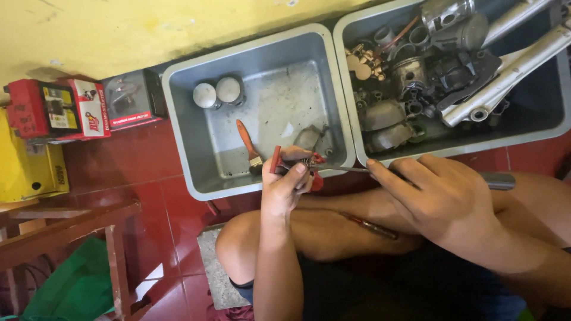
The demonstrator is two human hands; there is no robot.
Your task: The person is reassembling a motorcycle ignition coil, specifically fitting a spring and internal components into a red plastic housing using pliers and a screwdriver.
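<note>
- grey tray (196, 128): matt metal, scuffed and stained inside
- brush (247, 144): glossy orange handle
- engine parts (428, 71): dull cast metal, a few brassy bits
- floor tiles (148, 178): shiny red
- bench (65, 229): rough bare wood

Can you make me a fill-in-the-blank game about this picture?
1. The paintbrush in the left tub has an ______ handle.
2. The left hand grips a tool with a ______ handle.
3. The right tub is full of ______ engine parts.

Missing words: orange; red; metal
</note>
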